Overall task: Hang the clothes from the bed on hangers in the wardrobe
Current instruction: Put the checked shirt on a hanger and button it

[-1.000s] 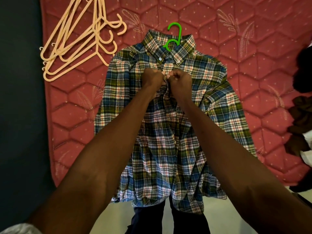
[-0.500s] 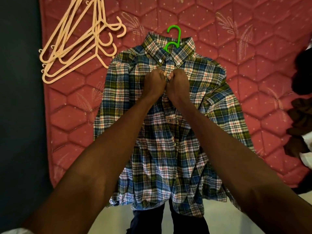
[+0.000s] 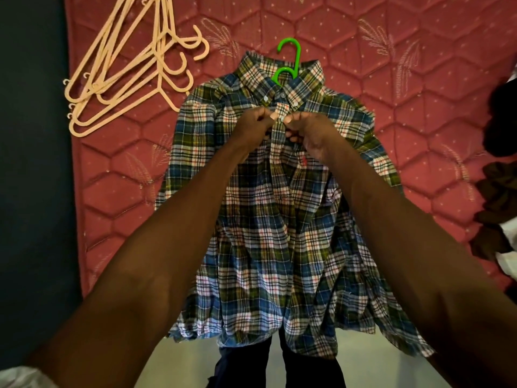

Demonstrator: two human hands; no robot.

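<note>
Head-camera view: we held the plaid shirt (image 3: 268, 225) flat on the red quilted bedspread (image 3: 391, 88), its hem hanging over the bed's edge. Our left hand (image 3: 256, 124) pinched the placket just below the collar, and our right hand (image 3: 309, 130) pinched the opposite edge at a button, fingers curled on the cloth. A green hanger (image 3: 291, 58) poked its hook out of the collar. Beige hangers (image 3: 128, 71) lay piled left of the shirt. Dark clothes (image 3: 500, 169) sat at the right edge.
</note>
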